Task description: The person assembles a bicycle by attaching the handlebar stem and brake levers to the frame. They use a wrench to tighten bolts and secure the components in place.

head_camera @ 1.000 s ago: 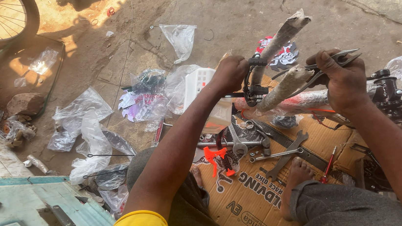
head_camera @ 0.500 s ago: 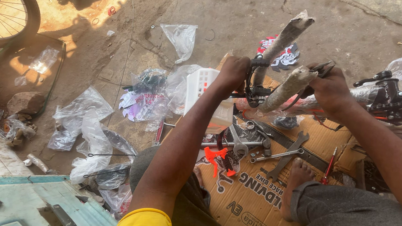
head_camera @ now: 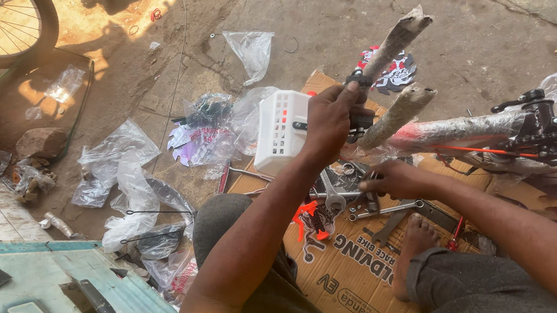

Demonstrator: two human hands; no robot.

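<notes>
My left hand (head_camera: pixel 331 122) grips the black stem clamp of a bicycle handlebar (head_camera: pixel 394 44) whose two ends are wrapped in grey packing and point up and away. My right hand (head_camera: pixel 393 180) is low over a pile of wrenches (head_camera: pixel 382 211) on the cardboard sheet (head_camera: pixel 349 269), its fingers curled on dark-handled pliers (head_camera: pixel 366 183). A white plastic basket (head_camera: pixel 279 133) lies just left of my left hand. The wrapped bicycle frame (head_camera: pixel 471 131) stretches off to the right.
My bare foot (head_camera: pixel 417 236) rests on the cardboard beside the tools. Clear plastic bags (head_camera: pixel 125 162) and wrappers litter the dirt ground at left. A bicycle wheel (head_camera: pixel 13 8) stands at the top left. A pale green painted board (head_camera: pixel 62 279) lies at the bottom left.
My right hand has dropped from the handlebar down to the tools on the cardboard, pliers still in it. My left hand keeps its grip on the stem, and the handlebar has tilted slightly.
</notes>
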